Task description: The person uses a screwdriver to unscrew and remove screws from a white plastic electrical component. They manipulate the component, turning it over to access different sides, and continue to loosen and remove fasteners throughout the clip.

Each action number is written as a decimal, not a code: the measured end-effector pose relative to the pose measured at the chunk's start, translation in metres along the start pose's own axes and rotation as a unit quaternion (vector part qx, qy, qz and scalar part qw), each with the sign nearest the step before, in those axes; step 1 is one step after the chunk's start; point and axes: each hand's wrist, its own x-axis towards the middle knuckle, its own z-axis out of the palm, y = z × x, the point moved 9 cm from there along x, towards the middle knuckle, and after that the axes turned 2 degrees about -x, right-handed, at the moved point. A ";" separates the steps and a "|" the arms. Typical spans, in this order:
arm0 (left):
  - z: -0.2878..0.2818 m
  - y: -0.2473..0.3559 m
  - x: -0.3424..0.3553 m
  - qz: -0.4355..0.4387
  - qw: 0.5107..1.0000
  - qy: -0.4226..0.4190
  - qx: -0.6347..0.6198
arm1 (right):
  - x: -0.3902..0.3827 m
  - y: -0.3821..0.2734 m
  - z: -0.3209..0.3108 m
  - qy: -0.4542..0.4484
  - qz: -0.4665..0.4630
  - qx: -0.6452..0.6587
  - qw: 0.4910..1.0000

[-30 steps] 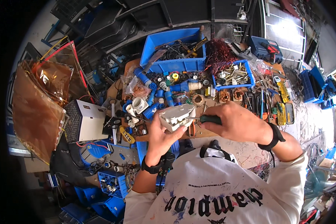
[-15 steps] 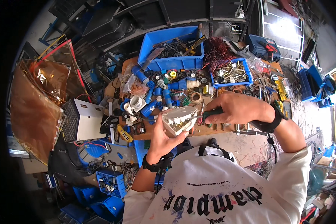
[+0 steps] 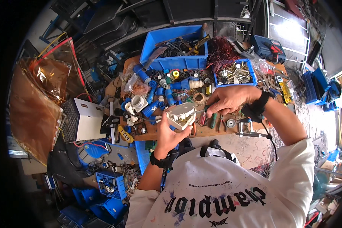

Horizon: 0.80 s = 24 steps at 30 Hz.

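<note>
My left hand point(image 3: 166, 136) is wrapped round a white plastic housing point(image 3: 177, 122), thumb along its near edge. The housing's open side faces up, showing brass-coloured parts inside. A dark cable point(image 3: 140, 118) runs to its left side. My right hand point(image 3: 231, 102) grips a screwdriver point(image 3: 200, 111) just right of the housing; its shaft points left to the housing's edge. Most of the screwdriver's handle is hidden by my fingers, and I cannot tell whether the tip touches anything inside. Green-handled tools point(image 3: 213, 121) lie on the bench below my right hand.
A large blue bin point(image 3: 174, 63) of tools stands at the back of the cluttered bench point(image 3: 155, 133). Beside it are a shallow blue crate point(image 3: 235, 84) of metal pieces and a tangle of red wire point(image 3: 223, 53). Blue plastic connectors point(image 3: 169, 97) lie behind the housing.
My right hand has shifted slightly up with its fingers curling lower, and its forearm has swung downward. The housing has moved slightly left in my left hand.
</note>
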 end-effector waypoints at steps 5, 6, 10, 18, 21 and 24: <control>-0.007 -0.026 0.001 -0.039 0.998 0.034 -0.041 | 0.012 -0.002 0.005 0.047 -0.005 -0.011 0.999; -0.010 -0.027 0.002 -0.041 0.997 0.043 -0.043 | 0.015 -0.006 0.007 0.073 -0.020 -0.029 0.997; -0.015 -0.034 0.002 -0.062 0.994 0.075 -0.054 | 0.002 -0.032 0.002 0.313 -0.138 -0.267 0.901; -0.025 -0.023 0.010 -0.062 0.993 0.067 -0.079 | -0.029 -0.074 0.027 0.404 -0.088 -0.394 0.821; -0.027 -0.013 0.014 -0.029 0.994 0.058 -0.091 | -0.022 -0.068 0.017 0.343 -0.129 -0.217 0.905; -0.030 -0.005 0.016 0.000 0.996 0.049 -0.078 | -0.010 -0.055 0.011 0.240 -0.029 -0.019 0.970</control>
